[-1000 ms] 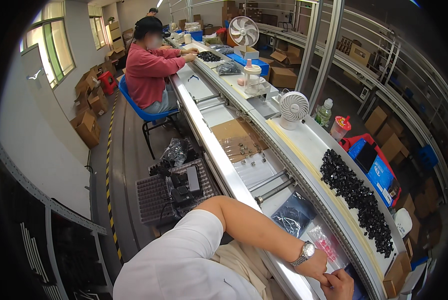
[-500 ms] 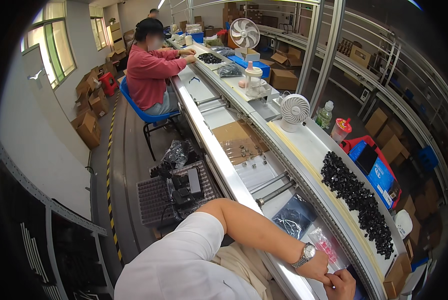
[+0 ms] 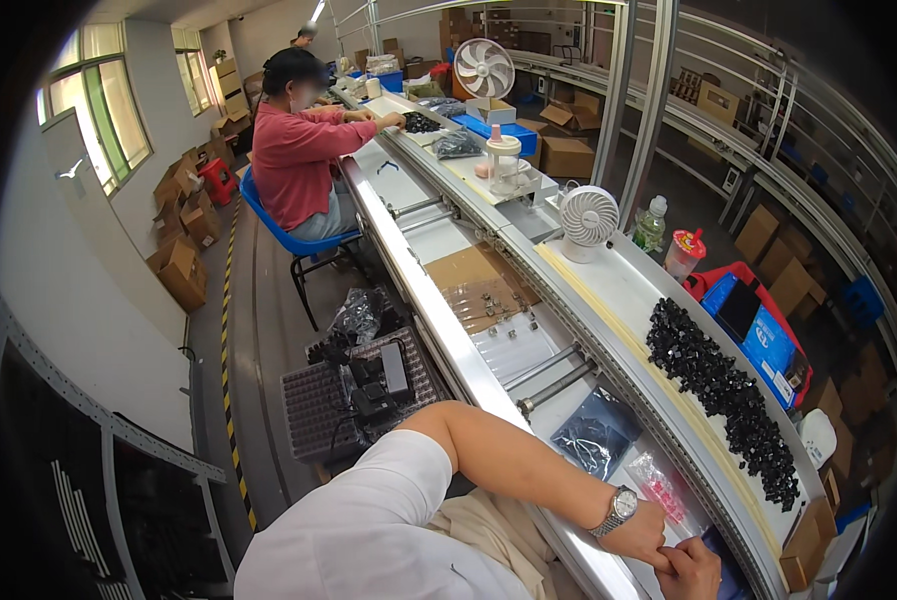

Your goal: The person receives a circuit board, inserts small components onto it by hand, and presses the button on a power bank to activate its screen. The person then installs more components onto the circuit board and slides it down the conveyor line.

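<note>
At the lower right, over the near side of the workbench, my two hands meet. My left hand [image 3: 637, 532], with a silver watch [image 3: 623, 503] on its wrist, has its fingers curled closed. Against its fingertips presses my right hand [image 3: 693, 572], its fingers pinched. Whatever lies between the fingers is too small or hidden to name. Just beyond my left hand lies a clear plastic bag with pink pieces [image 3: 661, 488]. A dark bluish plastic bag [image 3: 597, 432] rests farther along the bench. Something dark blue [image 3: 731, 566] shows partly beside my right hand.
A long heap of small black parts [image 3: 721, 392] fills the raised shelf, near a small white fan [image 3: 589, 217]. Metal rollers [image 3: 553, 380] cross the bench. A crate with black adapters [image 3: 319, 405] stands left. A co-worker in a pink top [image 3: 294, 165] sits farther up.
The whole view has shifted slightly. My hands stay together at the same place on the bench, with little visible change in their pose.
</note>
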`<state>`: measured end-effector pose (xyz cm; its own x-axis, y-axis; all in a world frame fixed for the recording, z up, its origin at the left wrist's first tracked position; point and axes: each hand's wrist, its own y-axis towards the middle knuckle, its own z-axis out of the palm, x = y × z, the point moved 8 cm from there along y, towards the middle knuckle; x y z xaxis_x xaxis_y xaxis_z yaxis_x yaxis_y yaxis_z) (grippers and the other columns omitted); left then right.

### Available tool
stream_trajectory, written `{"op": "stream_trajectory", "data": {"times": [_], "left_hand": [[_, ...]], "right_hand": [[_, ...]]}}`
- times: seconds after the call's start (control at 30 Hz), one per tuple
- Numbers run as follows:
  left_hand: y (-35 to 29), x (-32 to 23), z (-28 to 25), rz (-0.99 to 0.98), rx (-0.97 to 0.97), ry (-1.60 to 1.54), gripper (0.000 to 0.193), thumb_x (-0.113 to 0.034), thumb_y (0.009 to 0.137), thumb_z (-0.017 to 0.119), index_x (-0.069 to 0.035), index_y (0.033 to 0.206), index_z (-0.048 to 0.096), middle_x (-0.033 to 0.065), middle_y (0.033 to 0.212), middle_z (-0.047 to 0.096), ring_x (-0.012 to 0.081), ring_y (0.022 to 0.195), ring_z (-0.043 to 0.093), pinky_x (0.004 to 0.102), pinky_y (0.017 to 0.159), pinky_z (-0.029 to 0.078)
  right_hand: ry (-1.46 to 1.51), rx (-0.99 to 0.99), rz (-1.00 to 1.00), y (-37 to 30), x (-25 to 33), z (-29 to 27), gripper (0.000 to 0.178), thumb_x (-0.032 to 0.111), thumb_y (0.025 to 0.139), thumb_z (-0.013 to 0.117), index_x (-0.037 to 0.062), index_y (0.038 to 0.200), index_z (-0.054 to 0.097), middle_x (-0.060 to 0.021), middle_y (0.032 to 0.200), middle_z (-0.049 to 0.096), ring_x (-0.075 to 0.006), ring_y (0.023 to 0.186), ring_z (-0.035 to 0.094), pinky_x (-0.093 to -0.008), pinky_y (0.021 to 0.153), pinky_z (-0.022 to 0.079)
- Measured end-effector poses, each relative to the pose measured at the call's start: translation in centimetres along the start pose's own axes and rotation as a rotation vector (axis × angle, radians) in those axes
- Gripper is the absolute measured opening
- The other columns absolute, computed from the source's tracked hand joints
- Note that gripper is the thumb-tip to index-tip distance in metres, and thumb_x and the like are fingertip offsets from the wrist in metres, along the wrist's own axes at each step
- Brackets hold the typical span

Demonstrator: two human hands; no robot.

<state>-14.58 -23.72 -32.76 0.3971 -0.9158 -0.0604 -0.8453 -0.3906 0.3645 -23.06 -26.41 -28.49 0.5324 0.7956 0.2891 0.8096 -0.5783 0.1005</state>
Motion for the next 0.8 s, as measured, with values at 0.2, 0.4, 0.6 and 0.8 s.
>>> {"op": "stream_trajectory", "data": {"times": [0.2, 0.4, 0.6, 0.8], "left_hand": [[0.0, 0.1, -0.3, -0.008, 0.018, -0.006, 0.021, -0.013, 0.089, 0.059, -0.011, 0.110, 0.056, 0.0059, 0.073, 0.067, 0.0296, 0.065, 0.066, 0.0402, 0.066, 0.049], [0.0, 0.1, -0.2, -0.018, 0.001, -0.001, 0.021, -0.013, 0.089, 0.058, -0.011, 0.110, 0.056, 0.0058, 0.073, 0.067, 0.0298, 0.065, 0.066, 0.0404, 0.066, 0.049], [0.0, 0.1, 0.0, -0.013, -0.028, 0.015, 0.021, -0.013, 0.090, 0.058, -0.011, 0.110, 0.055, 0.0062, 0.073, 0.067, 0.0302, 0.064, 0.066, 0.0406, 0.064, 0.049], [0.0, 0.3, 0.2, -0.018, -0.025, 0.003, 0.020, -0.013, 0.090, 0.058, -0.011, 0.110, 0.055, 0.0065, 0.073, 0.068, 0.0305, 0.064, 0.066, 0.0408, 0.063, 0.049]], "right_hand": [[-0.054, 0.059, -0.003, -0.1, -1.0, 0.7, 0.022, 0.010, 0.077, 0.076, 0.0118, 0.099, 0.077, -0.0042, 0.088, 0.065, -0.0274, 0.071, 0.064, -0.0382, 0.068, 0.052], [-0.015, -0.075, -0.105, 0.1, -0.3, 0.0, 0.023, 0.009, 0.076, 0.076, 0.0117, 0.099, 0.077, -0.0044, 0.088, 0.065, -0.0263, 0.075, 0.064, -0.0374, 0.070, 0.052], [0.008, -0.069, -0.148, -0.2, -1.0, 0.3, 0.022, 0.009, 0.075, 0.076, 0.0103, 0.098, 0.077, -0.0048, 0.090, 0.065, -0.0254, 0.078, 0.064, -0.0361, 0.072, 0.052], [-0.008, -0.261, -0.209, -0.3, -1.6, 0.6, 0.012, 0.021, 0.071, 0.082, 0.0111, 0.070, 0.076, -0.0022, 0.060, 0.051, -0.0210, 0.052, 0.051, -0.0343, 0.050, 0.041]]}}
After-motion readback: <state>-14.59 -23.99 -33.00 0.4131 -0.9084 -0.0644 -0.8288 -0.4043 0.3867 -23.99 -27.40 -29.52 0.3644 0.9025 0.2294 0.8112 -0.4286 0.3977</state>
